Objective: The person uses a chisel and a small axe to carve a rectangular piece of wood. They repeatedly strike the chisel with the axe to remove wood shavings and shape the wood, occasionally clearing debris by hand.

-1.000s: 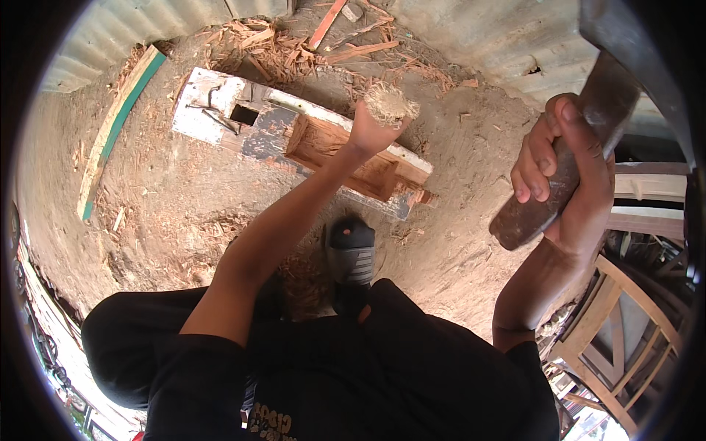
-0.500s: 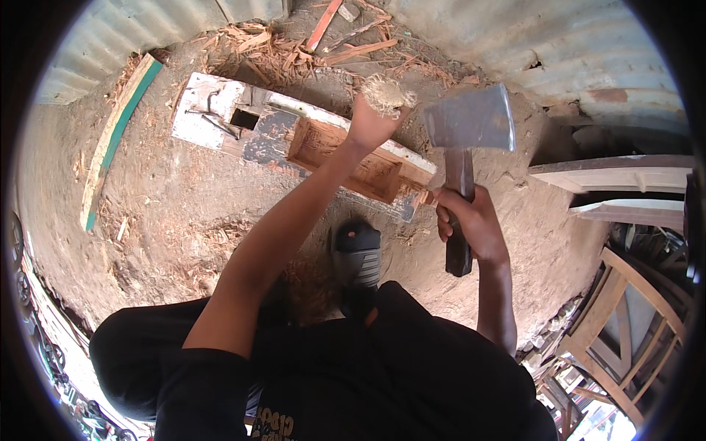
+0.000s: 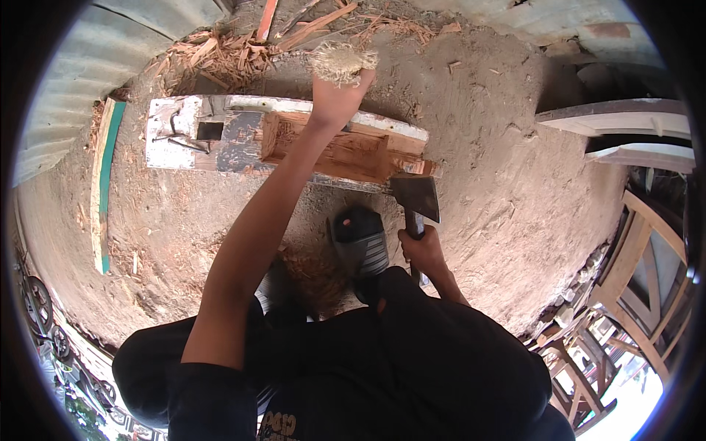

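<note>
My left hand (image 3: 338, 101) is closed on a pale frayed fibrous piece (image 3: 342, 60), held over the back edge of a weathered wooden piece with a hollowed recess (image 3: 323, 151), white peeling paint, a square hole and bent metal at its left end. My right hand (image 3: 423, 248) grips the handle of an axe below that piece's right end, nearer my body; the axe head (image 3: 419, 198) is at the wood's right end, though whether they touch I cannot tell. My black shoe (image 3: 357, 246) is on the ground just left of the axe.
A green-edged plank (image 3: 104, 184) lies at left, with splinters (image 3: 206, 55) behind the wooden piece. Corrugated metal sheets (image 3: 81, 88) border the dirt ground (image 3: 485, 184). Pale panels (image 3: 618, 117) and wooden frames (image 3: 640, 268) stand at right; wheels (image 3: 40, 305) show at far left.
My right hand has swung the axe down from high at the right to beside the wooden piece's right end. My left hand stays closed, now higher in the view, which has shifted slightly.
</note>
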The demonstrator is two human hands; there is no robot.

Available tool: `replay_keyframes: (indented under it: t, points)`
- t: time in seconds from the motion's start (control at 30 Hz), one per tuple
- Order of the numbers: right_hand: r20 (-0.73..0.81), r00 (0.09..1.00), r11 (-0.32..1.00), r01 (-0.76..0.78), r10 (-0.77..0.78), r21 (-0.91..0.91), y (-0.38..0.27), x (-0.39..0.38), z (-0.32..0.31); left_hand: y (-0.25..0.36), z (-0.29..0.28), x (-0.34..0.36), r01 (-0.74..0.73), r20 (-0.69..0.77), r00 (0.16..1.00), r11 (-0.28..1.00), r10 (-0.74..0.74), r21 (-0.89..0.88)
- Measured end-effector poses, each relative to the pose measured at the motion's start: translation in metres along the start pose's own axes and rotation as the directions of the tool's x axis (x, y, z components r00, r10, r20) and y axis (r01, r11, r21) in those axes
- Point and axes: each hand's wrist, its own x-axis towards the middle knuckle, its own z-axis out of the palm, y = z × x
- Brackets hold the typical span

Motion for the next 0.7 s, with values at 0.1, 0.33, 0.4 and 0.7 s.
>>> replay_keyframes:
  t: [0.1, 0.33, 0.4, 0.7]
  points:
    - [-0.023, 1.000, 0.999, 0.018, -0.019, -0.043, 0.000, 0.001, -0.001, -0.001, 0.002, -0.007, 0.130, -0.031, 0.991, 0.991, -0.129, 0.018]
    - [-0.073, 0.995, 0.997, 0.073, -0.073, -0.004, 0.000, 0.000, 0.004, 0.072, -0.032, -0.001, 0.145, -0.214, 0.929, 0.827, -0.303, -0.543]
    - [-0.054, 0.998, 0.999, 0.045, -0.044, 0.021, -0.003, 0.001, 0.006, 0.087, -0.048, 0.003, 0.160, -0.225, 0.915, 0.812, -0.336, -0.562]
    - [-0.040, 0.998, 0.999, 0.045, -0.044, 0.020, -0.005, 0.001, 0.005, 0.072, -0.023, -0.022, 0.282, -0.186, 0.889, 0.820, -0.418, -0.497]
